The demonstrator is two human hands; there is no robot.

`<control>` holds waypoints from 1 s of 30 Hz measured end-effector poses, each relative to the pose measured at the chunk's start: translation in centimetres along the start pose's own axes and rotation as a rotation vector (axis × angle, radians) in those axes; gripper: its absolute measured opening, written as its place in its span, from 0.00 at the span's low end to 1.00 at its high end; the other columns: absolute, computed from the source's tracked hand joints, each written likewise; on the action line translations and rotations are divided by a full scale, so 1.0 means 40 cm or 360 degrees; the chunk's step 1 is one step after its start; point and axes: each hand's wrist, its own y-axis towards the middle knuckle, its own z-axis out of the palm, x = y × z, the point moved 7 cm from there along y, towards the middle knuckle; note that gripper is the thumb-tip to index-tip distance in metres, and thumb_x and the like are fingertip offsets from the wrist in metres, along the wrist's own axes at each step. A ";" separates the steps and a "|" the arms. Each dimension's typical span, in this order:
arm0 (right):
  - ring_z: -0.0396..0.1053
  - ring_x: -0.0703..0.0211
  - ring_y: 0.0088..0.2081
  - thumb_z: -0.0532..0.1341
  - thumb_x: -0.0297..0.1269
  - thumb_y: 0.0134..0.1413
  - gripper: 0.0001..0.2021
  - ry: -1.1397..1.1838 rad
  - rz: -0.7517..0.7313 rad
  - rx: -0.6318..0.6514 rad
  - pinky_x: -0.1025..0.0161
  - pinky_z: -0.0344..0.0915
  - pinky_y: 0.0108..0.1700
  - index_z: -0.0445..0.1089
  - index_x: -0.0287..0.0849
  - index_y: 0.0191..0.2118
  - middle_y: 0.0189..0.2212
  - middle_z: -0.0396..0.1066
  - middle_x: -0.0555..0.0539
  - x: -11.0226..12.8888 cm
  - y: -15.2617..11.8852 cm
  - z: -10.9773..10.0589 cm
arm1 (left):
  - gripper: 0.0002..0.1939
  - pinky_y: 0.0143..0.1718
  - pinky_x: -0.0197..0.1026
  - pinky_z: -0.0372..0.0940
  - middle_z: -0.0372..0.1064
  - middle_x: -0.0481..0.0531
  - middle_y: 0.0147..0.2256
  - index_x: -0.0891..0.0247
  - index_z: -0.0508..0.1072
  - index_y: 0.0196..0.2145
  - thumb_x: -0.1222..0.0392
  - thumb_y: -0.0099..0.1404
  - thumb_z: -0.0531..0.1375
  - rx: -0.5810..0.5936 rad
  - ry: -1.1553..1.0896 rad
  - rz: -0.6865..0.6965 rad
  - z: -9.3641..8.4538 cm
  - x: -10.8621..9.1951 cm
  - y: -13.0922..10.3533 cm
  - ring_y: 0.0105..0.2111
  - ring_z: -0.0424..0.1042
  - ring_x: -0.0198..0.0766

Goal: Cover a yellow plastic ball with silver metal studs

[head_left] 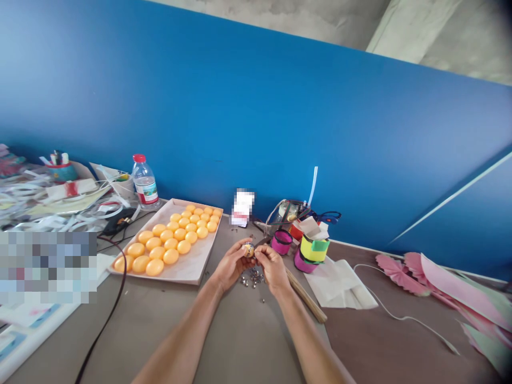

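Between my fingertips is a small round ball [249,250] with a dark, yellowish and white pattern. My left hand [231,265] is closed around its left side. The fingers of my right hand [274,265] are pinched together at the ball's right side; whatever they hold is too small to make out. Below and between the hands, several small shiny silver beads or bells [256,277] lie scattered on the grey table [236,336]. To the left of my left hand, a shallow white tray [191,269] carries rows of orange balls [170,244].
A red-capped bottle [145,181] stands behind the tray. Right of my hands are a magenta ring-shaped container [282,242], a yellow-and-magenta one [314,249], a bundle of thin sticks [307,296] and white paper [340,285]. A dark cable [117,304] crosses the left side; a blue partition [256,106] rises behind.
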 end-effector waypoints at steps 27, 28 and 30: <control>0.58 0.65 0.25 0.67 0.37 0.35 0.11 0.0350 0.0319 0.0082 0.66 0.57 0.29 0.63 0.42 0.22 0.22 0.59 0.55 -0.008 -0.004 0.014 | 0.20 0.40 0.45 0.64 0.69 0.53 0.36 0.63 0.70 0.44 0.56 0.54 0.63 0.0058 0.0185 0.0130 0.007 -0.007 -0.005 0.30 0.69 0.35; 0.58 0.65 0.25 0.67 0.37 0.34 0.11 0.0347 0.0323 0.0074 0.66 0.57 0.29 0.62 0.42 0.22 0.21 0.58 0.55 -0.010 -0.004 0.014 | 0.20 0.40 0.45 0.64 0.69 0.53 0.36 0.63 0.70 0.44 0.56 0.54 0.63 0.0052 0.0198 0.0137 0.006 -0.006 -0.005 0.30 0.69 0.35; 0.58 0.65 0.24 0.67 0.37 0.33 0.12 0.0305 0.0321 0.0043 0.66 0.57 0.28 0.62 0.42 0.21 0.21 0.58 0.55 -0.015 -0.003 0.011 | 0.19 0.40 0.45 0.65 0.70 0.53 0.36 0.63 0.70 0.43 0.57 0.53 0.63 0.0039 0.0227 0.0145 0.003 -0.001 -0.003 0.33 0.70 0.37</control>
